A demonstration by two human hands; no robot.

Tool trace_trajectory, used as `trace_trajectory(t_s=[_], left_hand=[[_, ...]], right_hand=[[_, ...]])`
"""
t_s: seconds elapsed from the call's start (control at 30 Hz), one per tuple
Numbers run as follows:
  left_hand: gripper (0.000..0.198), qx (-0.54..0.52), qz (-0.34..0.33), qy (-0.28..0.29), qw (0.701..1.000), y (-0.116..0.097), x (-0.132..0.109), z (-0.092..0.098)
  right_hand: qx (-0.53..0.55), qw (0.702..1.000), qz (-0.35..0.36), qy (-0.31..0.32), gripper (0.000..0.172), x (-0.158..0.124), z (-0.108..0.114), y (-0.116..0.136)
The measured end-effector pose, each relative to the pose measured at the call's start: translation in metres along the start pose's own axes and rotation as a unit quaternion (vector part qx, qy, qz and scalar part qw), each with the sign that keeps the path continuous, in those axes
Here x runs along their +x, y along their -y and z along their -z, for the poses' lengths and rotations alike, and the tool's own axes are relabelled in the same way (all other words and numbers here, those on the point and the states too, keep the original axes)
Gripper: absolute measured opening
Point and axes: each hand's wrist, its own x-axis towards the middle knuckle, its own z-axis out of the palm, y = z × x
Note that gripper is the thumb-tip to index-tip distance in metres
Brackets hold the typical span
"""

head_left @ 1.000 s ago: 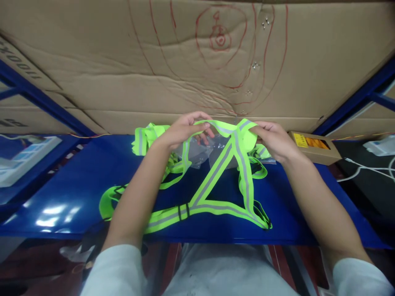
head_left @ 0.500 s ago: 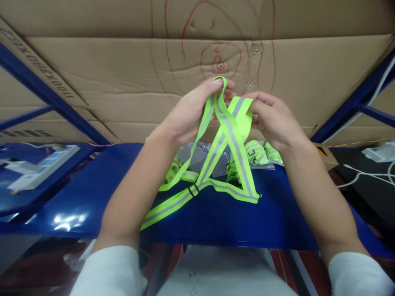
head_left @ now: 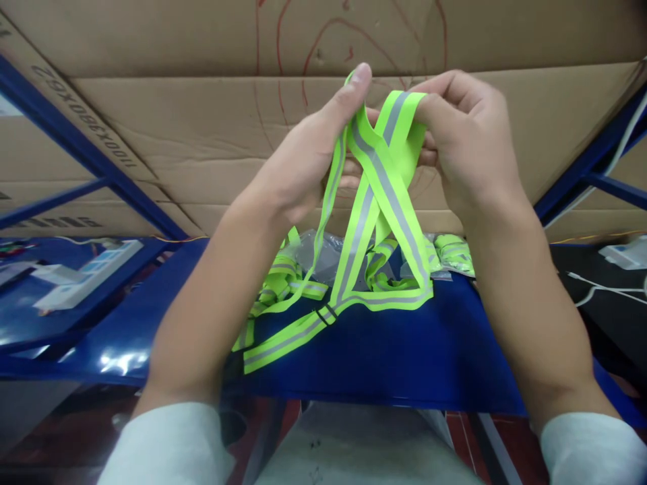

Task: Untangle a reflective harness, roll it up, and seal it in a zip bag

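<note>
A neon yellow-green reflective vest, made of straps with grey stripes, hangs from both my hands above the blue table. My left hand grips one strap near its top, thumb pointing up. Opposite it, my right hand pinches the other shoulder strap between thumb and fingers. The straps cross below my hands and meet a horizontal band. A black slider buckle sits on the lower strap, whose end reaches down over the table.
Behind the vest, more bundled green straps lie on the blue table. Packaged vests and clear plastic bags are at the back. A white power strip lies left. Cardboard walls the rear; white cables run at right.
Both hands have risen, lifting the vest higher and slightly right. My left thumb now points upward, and the strap loop that stood above it has dropped.
</note>
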Motion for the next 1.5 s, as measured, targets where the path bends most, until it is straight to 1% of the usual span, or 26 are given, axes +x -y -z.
trace_trajectory(t_s=[0.07,0.13,0.17,0.2,0.23,0.3,0.4,0.5,0.57,0.67,0.77,0.83,0.9,0.97,1.03,1.1,1.13,1.23,1.3,1.4,1.5], left_hand=[[0.051,0.054,-0.044,-0.001,0.998,-0.007,-0.002,0.004],[0.053,0.093,-0.104,-0.006,0.990,-0.012,-0.004,0.009],[0.055,0.104,-0.125,-0.009,0.987,-0.013,-0.004,0.010],[0.057,0.106,-0.131,-0.007,0.986,-0.013,-0.005,0.011],[0.059,0.101,-0.122,-0.003,0.987,-0.011,-0.004,0.011],[0.060,0.067,-0.076,0.006,0.995,-0.003,-0.003,0.009],[0.064,-0.035,-0.014,0.006,0.999,0.014,0.000,-0.002],[0.064,-0.138,0.017,0.002,0.990,0.025,0.000,-0.017],[0.059,-0.157,0.035,0.006,0.987,0.029,-0.002,-0.025],[0.049,-0.134,0.053,-0.003,0.989,0.035,-0.004,-0.029],[0.041,-0.100,0.042,0.003,0.994,0.048,-0.004,-0.021],[0.037,-0.074,0.014,0.017,0.997,0.058,-0.004,-0.014],[0.043,-0.044,-0.041,0.010,0.998,0.067,-0.006,-0.008],[0.049,-0.004,-0.112,-0.006,0.994,0.072,-0.008,-0.005],[0.040,0.046,-0.153,-0.003,0.987,0.074,-0.011,-0.003],[0.025,0.086,-0.148,0.017,0.985,0.073,-0.014,-0.001],[0.024,0.098,-0.136,0.026,0.986,0.072,-0.015,0.000],[0.027,0.095,-0.089,0.057,0.990,0.067,-0.018,0.010],[0.027,0.097,-0.066,0.092,0.989,0.064,-0.019,0.019],[0.024,0.139,-0.055,0.136,0.979,0.061,-0.020,0.035],[0.022,0.178,-0.048,0.137,0.973,0.063,-0.019,0.052]], right_hand=[[-0.036,0.997,0.055,-0.034,0.014,0.002,0.002,0.005],[-0.043,0.992,0.101,-0.059,0.013,0.003,0.004,0.007],[-0.039,0.991,0.111,-0.059,0.011,0.003,0.005,0.007],[-0.034,0.992,0.110,-0.052,0.009,0.003,0.006,0.006],[-0.028,0.994,0.099,-0.041,0.007,0.002,0.007,0.004],[-0.014,0.998,0.061,-0.021,0.006,0.001,0.008,-0.002],[0.022,1.000,0.007,-0.015,0.008,-0.003,0.009,-0.011],[0.056,0.998,-0.037,0.003,0.006,-0.009,0.009,-0.019],[0.068,0.996,-0.050,0.015,0.007,-0.014,0.011,-0.023],[0.060,0.997,-0.049,0.012,0.014,-0.021,0.014,-0.029],[0.052,0.998,-0.041,-0.018,0.018,-0.026,0.018,-0.037],[0.057,0.997,-0.040,-0.042,0.018,-0.027,0.020,-0.042],[0.064,0.996,-0.043,-0.050,0.021,-0.028,0.020,-0.047],[0.073,0.996,-0.042,-0.038,0.022,-0.028,0.019,-0.049],[0.089,0.995,-0.039,-0.014,0.020,-0.028,0.017,-0.051],[0.101,0.994,-0.040,0.007,0.018,-0.028,0.015,-0.051],[0.104,0.994,-0.043,0.014,0.017,-0.028,0.014,-0.051],[0.097,0.994,-0.055,0.021,0.016,-0.027,0.013,-0.052],[0.094,0.994,-0.059,0.023,0.017,-0.027,0.012,-0.053],[0.097,0.993,-0.059,0.032,0.018,-0.026,0.010,-0.057],[0.097,0.992,-0.062,0.041,0.019,-0.026,0.006,-0.060]])
